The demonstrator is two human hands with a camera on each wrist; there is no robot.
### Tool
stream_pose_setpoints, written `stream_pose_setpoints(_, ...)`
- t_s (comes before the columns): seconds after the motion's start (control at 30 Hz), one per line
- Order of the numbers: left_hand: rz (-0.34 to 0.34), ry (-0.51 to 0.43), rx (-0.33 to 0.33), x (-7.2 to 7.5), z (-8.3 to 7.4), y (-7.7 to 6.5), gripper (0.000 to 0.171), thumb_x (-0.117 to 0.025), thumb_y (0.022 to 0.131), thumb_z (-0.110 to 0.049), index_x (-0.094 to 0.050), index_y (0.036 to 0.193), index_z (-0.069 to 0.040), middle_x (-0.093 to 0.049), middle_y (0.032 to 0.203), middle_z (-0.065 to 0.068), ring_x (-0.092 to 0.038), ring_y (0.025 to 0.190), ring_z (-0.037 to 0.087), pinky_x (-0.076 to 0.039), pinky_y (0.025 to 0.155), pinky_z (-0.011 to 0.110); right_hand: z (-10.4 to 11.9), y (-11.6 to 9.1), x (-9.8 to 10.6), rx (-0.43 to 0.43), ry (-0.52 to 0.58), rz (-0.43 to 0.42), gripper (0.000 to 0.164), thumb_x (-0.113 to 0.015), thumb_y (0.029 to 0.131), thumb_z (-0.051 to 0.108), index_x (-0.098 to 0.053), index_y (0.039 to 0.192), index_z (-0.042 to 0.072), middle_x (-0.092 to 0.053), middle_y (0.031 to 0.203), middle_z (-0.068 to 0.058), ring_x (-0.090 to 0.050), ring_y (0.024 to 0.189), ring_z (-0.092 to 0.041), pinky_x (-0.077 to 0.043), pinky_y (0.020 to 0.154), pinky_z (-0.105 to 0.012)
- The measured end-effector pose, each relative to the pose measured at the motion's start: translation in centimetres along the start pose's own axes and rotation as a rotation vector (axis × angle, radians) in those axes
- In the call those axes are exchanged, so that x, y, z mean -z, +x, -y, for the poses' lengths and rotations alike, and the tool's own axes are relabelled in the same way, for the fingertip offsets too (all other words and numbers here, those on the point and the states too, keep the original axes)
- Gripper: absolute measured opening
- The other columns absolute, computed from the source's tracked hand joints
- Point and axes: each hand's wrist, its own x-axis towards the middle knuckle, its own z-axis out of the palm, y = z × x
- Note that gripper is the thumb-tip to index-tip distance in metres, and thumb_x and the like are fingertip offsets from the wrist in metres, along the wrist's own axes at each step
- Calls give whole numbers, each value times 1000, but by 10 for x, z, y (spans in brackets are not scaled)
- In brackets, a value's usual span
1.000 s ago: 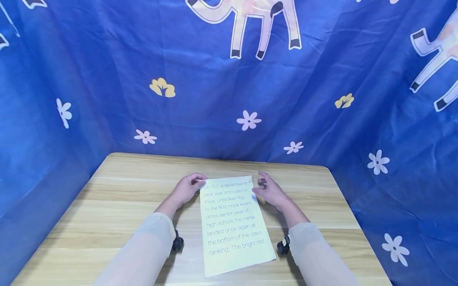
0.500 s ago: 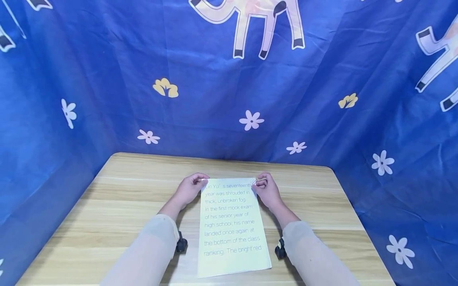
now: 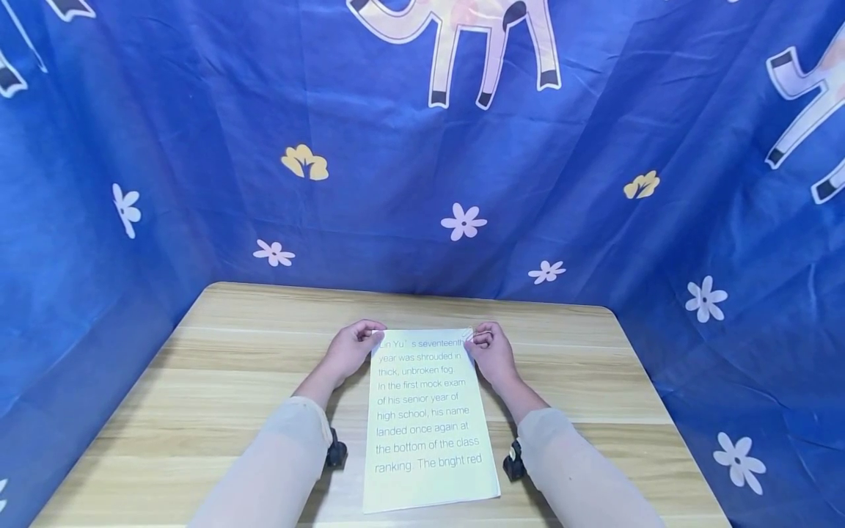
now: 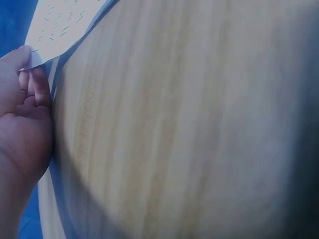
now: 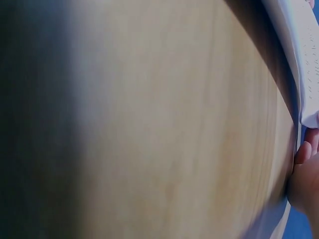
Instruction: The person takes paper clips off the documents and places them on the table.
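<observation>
A stack of printed pale-yellow paper sheets (image 3: pixel 429 418) with large English text faces me, long side toward me. My left hand (image 3: pixel 346 352) pinches its upper left corner, thumb on the printed face. At the upper right corner, my right hand (image 3: pixel 495 359) pinches the sheets between thumb and curled fingers. A small paper clip (image 3: pixel 468 334) shows on that corner, partly covered by the fingertips. The left wrist view shows the left hand (image 4: pixel 25 119) with its thumb over the paper's corner (image 4: pixel 60 27). In the right wrist view, the right hand (image 5: pixel 305 179) is cut off by the frame edge.
The light wood-grain table (image 3: pixel 218 411) has rounded far corners. A blue curtain (image 3: pixel 370 220) with animal and flower prints hangs behind it and along both sides. Dark wrist cameras (image 3: pixel 335 449) sit under both sleeves, close beside the paper.
My right hand has moved from beside the paper onto its upper right corner and taken hold there. The paper's lower end has swung slightly left. The left hand keeps its hold.
</observation>
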Motion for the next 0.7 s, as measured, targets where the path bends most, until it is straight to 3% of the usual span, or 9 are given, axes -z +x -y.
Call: stream_pose_setpoints(0.7, -16, 19, 5, -1, -2, -2, 23, -68, 108, -26, -75, 128, -17, -63, 101, 0, -57, 93, 17, -48, 84, 30, -3, -1, 0, 21, 7, -13, 31, -78, 94, 2, -66, 122, 1, -72, 92, -3, -60, 80, -7, -51, 70, -14)
